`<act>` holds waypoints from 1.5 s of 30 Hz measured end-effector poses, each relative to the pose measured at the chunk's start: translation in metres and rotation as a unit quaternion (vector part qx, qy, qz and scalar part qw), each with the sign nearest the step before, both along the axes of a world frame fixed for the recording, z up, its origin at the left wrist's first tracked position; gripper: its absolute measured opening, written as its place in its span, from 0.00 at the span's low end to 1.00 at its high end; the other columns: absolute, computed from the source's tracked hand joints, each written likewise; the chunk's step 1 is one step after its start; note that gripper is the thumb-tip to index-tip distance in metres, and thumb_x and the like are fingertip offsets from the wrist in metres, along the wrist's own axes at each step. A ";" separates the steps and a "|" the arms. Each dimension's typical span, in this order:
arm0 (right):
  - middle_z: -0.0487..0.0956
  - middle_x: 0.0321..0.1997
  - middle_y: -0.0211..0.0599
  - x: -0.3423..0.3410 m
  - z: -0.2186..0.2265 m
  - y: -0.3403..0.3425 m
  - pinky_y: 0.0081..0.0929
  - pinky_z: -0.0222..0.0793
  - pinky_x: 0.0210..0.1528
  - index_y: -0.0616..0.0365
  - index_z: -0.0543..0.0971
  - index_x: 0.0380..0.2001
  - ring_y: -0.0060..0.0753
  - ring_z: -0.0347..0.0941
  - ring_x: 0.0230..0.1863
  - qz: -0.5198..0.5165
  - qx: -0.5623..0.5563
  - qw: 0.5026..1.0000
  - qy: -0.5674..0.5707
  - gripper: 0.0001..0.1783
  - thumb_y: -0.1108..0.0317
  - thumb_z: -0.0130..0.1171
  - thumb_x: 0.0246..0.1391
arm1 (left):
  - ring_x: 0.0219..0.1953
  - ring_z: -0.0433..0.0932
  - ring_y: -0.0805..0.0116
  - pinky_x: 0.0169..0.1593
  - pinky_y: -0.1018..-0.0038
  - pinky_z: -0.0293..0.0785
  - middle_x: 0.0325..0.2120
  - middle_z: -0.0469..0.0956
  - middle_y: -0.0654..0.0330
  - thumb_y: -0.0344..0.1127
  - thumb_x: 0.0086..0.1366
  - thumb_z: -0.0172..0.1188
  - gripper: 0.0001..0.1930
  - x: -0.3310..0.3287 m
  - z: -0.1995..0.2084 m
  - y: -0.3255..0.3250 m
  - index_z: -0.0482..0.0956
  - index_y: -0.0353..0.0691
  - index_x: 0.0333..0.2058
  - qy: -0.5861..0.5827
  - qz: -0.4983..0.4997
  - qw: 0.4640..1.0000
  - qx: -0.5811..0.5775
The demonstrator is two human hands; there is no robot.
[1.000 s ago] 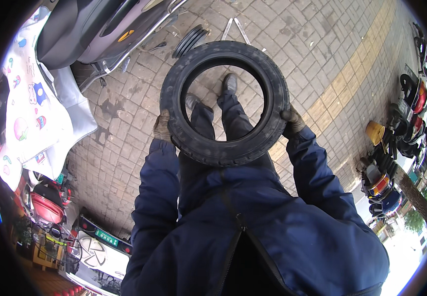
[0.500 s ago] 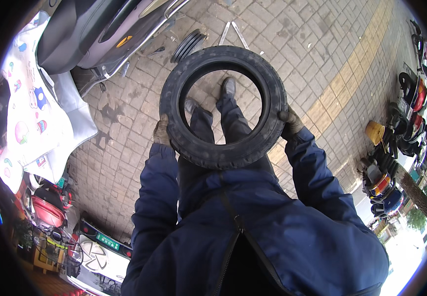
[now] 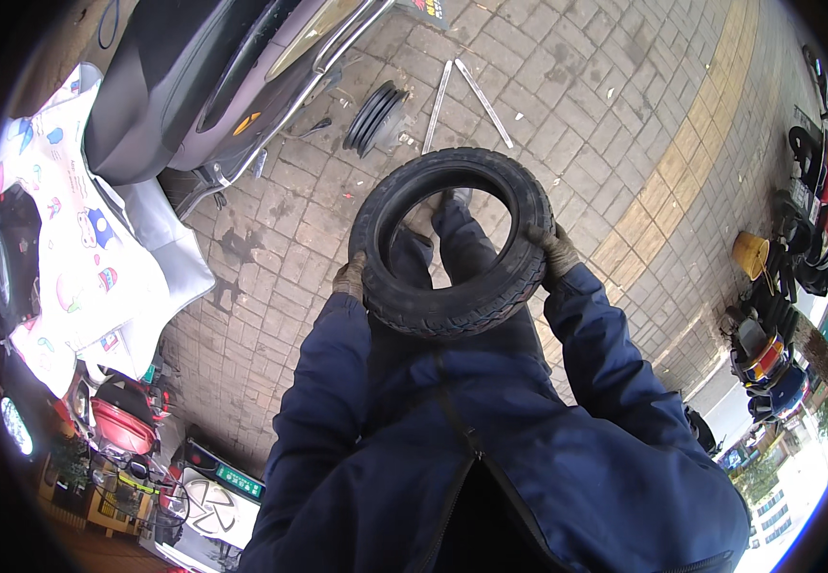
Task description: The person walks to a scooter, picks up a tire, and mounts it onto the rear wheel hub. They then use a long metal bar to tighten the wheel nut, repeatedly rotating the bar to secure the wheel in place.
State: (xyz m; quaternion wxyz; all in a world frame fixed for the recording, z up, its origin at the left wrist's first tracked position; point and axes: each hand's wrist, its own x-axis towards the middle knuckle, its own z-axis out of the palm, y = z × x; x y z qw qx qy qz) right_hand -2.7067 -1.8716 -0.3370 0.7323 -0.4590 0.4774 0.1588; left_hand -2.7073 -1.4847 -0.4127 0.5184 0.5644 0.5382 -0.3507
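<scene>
I hold a black rubber scooter tyre flat in front of my chest, above my legs and shoes. My left hand, in a dirty glove, grips the tyre's left side. The gloved fingers of my right hand clasp its right side. Both sleeves are dark blue. Through the tyre's hole I see my trousers and the paving.
A dark scooter stands at the upper left on grey brick paving, with a black wheel rim and two metal bars lying beside it. A patterned white cloth covers something at left. Helmets and a yellow bucket sit at right.
The tyre has dropped lower and closer to my body, still held by both hands. The view has tilted so more of the scooter, rim and bars shows.
</scene>
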 end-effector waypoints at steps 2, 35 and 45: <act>0.75 0.50 0.46 0.003 -0.011 0.009 0.42 0.76 0.50 0.65 0.63 0.60 0.45 0.76 0.47 -0.006 -0.014 1.000 0.009 0.50 0.66 0.78 0.32 | 0.51 0.76 0.52 0.48 0.51 0.76 0.53 0.74 0.48 0.55 0.60 0.65 0.37 0.009 -0.005 -0.007 0.68 0.34 0.59 0.015 -0.069 0.997 0.034; 0.61 0.60 0.57 0.143 -0.258 0.172 0.37 0.63 0.65 0.54 0.41 0.70 0.54 0.63 0.63 0.122 -0.229 0.927 0.271 0.73 0.58 0.79 0.26 | 0.66 0.60 0.44 0.67 0.60 0.60 0.64 0.58 0.38 0.55 0.42 0.76 0.59 0.332 -0.249 -0.120 0.52 0.36 0.67 -0.083 -0.703 0.644 0.291; 0.67 0.60 0.49 0.138 -0.271 0.176 0.31 0.63 0.64 0.60 0.45 0.68 0.41 0.67 0.60 -0.058 -0.159 0.975 0.144 0.65 0.67 0.79 0.32 | 0.61 0.67 0.44 0.61 0.59 0.68 0.60 0.63 0.40 0.54 0.42 0.75 0.59 0.358 -0.292 -0.152 0.49 0.40 0.68 -0.058 -0.756 0.575 0.309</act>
